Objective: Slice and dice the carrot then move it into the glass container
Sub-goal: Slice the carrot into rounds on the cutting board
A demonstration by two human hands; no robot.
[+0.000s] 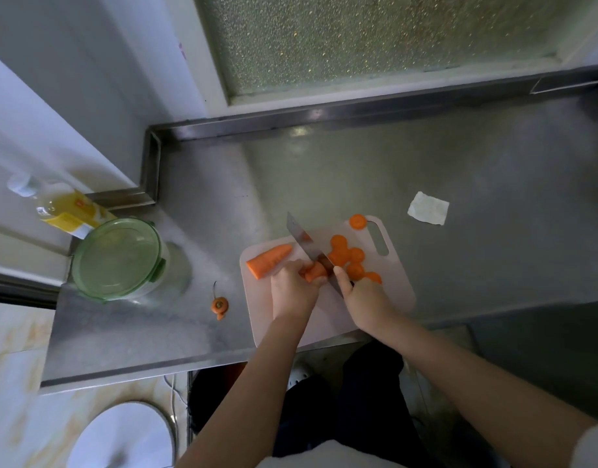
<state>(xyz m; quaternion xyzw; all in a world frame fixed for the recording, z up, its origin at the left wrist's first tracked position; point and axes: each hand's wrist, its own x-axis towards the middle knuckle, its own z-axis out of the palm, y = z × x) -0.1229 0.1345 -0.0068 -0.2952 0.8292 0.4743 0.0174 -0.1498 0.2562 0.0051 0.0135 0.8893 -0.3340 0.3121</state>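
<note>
Glass container (116, 258): lidded, far left on counter | carrot half (268, 261): loose at left of cutting board (399, 282) | left hand (292, 288): fingers curled, pinning carrot stub (316, 273) mid-board | knife (307, 246): blade against stub | right hand (365, 298): wrapped round handle | slices (344, 255): right of blade | handling: stiff, round, likely rolls; hold behind blade, fingertips tucked.

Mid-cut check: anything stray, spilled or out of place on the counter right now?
One carrot slice sits apart, overlapping the far edge of the cutting board. The trimmed carrot top lies off the board on the counter. The glass container has its lid on.
</note>
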